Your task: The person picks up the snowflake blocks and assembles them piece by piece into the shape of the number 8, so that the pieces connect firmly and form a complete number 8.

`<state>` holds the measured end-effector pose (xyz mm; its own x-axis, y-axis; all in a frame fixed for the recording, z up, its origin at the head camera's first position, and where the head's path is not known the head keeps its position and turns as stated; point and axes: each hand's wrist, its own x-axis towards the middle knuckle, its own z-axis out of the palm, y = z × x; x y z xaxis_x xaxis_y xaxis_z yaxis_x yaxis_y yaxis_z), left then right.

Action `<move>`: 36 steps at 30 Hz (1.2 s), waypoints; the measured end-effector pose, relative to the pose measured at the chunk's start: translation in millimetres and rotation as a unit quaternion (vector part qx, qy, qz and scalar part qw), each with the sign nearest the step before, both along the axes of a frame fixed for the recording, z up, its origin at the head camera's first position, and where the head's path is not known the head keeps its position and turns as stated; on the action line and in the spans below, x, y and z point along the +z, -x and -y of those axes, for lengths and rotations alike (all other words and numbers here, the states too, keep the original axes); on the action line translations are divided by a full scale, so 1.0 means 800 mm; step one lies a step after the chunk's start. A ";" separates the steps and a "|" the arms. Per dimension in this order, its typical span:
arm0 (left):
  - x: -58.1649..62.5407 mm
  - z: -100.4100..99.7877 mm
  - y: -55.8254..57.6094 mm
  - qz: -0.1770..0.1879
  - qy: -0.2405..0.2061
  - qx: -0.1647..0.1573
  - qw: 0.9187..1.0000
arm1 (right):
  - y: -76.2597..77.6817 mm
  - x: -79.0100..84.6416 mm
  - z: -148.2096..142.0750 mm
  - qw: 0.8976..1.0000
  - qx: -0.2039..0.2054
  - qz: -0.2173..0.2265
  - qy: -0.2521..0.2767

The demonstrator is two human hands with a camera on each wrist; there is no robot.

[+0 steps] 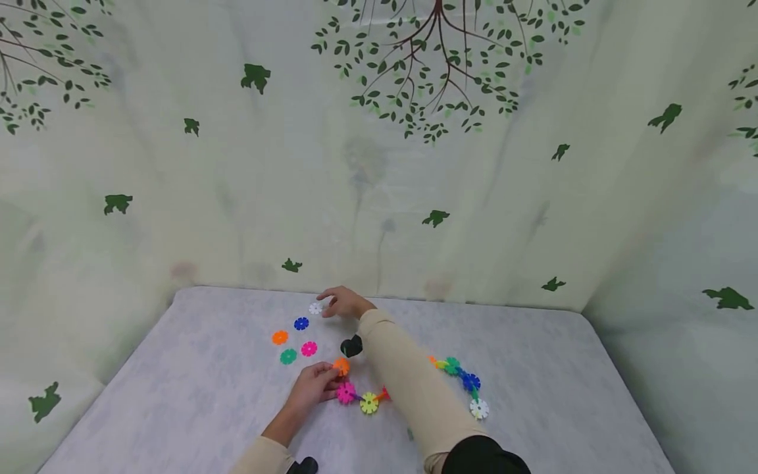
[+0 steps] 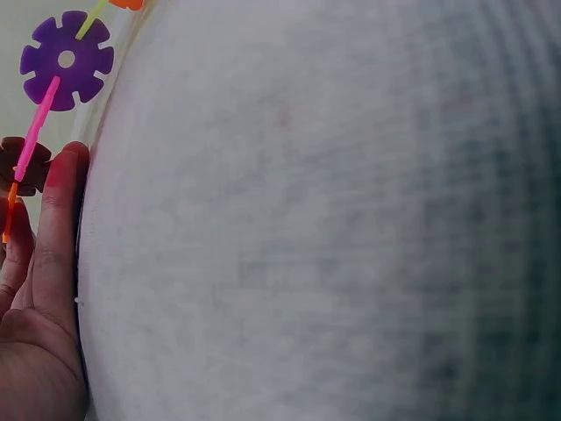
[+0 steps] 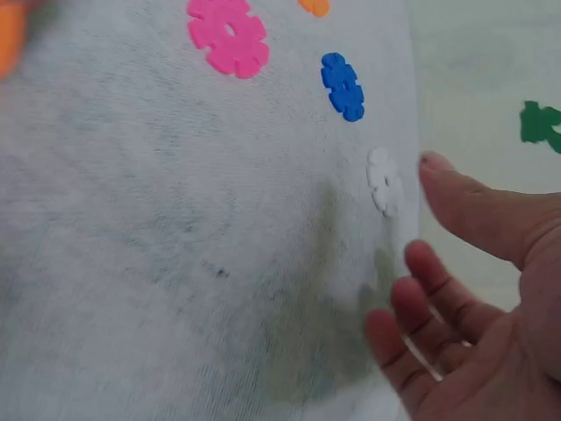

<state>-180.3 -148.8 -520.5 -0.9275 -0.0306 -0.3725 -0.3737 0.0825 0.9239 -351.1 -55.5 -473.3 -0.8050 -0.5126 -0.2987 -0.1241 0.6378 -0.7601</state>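
Observation:
My left hand (image 1: 312,387) pinches an orange notched disc (image 1: 341,366) at the near-left end of a chain of interlocking flower-shaped plastic discs. A pink disc (image 1: 346,393) and a yellow disc (image 1: 370,403) follow along the chain. My right forearm hides its middle part. The far end shows a blue disc (image 1: 471,382) and a white end disc (image 1: 479,409). In the left wrist view a purple disc (image 2: 67,60) hangs in the chain. Thumb and fingers spread, my right hand (image 1: 348,303) hovers beside a loose white disc (image 3: 384,182) and holds nothing.
Loose discs lie left of the right hand: blue (image 1: 301,323), orange (image 1: 280,337), pink (image 1: 309,349) and green (image 1: 288,356). A black wrist strap piece (image 1: 352,346) shows by the right sleeve (image 1: 414,382). A leaf-printed curtain (image 1: 379,197) stands behind the table (image 1: 533,368).

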 end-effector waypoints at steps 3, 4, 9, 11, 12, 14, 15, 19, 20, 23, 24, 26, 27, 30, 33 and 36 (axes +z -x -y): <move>-0.001 -0.004 -0.010 0.005 -0.010 -0.004 1.000 | -0.005 -0.011 0.012 0.997 0.015 -0.002 -0.070; -0.001 -0.005 -0.012 0.006 -0.015 -0.005 1.000 | -0.007 -0.014 0.014 0.995 0.021 -0.011 -0.100; 0.000 -0.009 -0.018 0.002 -0.023 -0.007 1.000 | -0.015 -0.021 0.017 0.977 0.064 -0.083 -0.187; 0.000 -0.010 -0.019 0.005 -0.022 -0.002 1.000 | -0.016 -0.021 0.014 0.973 0.077 -0.112 -0.189; -0.001 -0.010 -0.019 0.008 -0.021 0.001 1.000 | -0.017 -0.022 0.012 0.971 0.082 -0.123 -0.185; -0.002 -0.012 -0.020 0.013 -0.020 0.002 1.000 | -0.019 -0.022 0.007 0.974 0.077 -0.125 -0.171; -0.003 -0.013 -0.021 0.017 -0.020 0.003 1.000 | -0.019 -0.023 0.005 0.976 0.072 -0.122 -0.165; -0.006 -0.015 -0.024 0.016 -0.021 0.002 1.000 | -0.021 -0.027 -0.005 0.984 0.048 -0.092 -0.147; -0.007 -0.015 -0.024 0.013 -0.021 0.001 1.000 | -0.020 -0.028 -0.007 0.984 0.044 -0.086 -0.146; -0.009 -0.014 -0.023 0.004 -0.016 -0.001 1.000 | -0.020 -0.030 -0.015 0.987 0.030 -0.070 -0.139; -0.009 -0.013 -0.022 0.001 -0.012 -0.002 1.000 | -0.020 -0.030 -0.018 0.988 0.026 -0.068 -0.136; -0.009 -0.011 -0.020 -0.007 -0.002 -0.002 1.000 | -0.020 -0.030 -0.025 0.991 0.018 -0.067 -0.118; -0.009 -0.009 -0.018 -0.011 0.002 -0.001 1.000 | -0.021 -0.030 -0.028 0.993 0.015 -0.060 -0.102; -0.005 -0.003 -0.015 -0.021 0.014 0.000 1.000 | -0.027 -0.025 -0.039 0.999 0.005 -0.026 -0.033; -0.003 0.000 -0.009 -0.023 0.017 0.000 1.000 | -0.036 -0.019 -0.050 0.998 -0.016 0.025 0.048; -0.001 0.001 -0.003 -0.021 0.017 -0.003 1.000 | -0.047 -0.015 -0.062 0.993 -0.032 0.041 0.102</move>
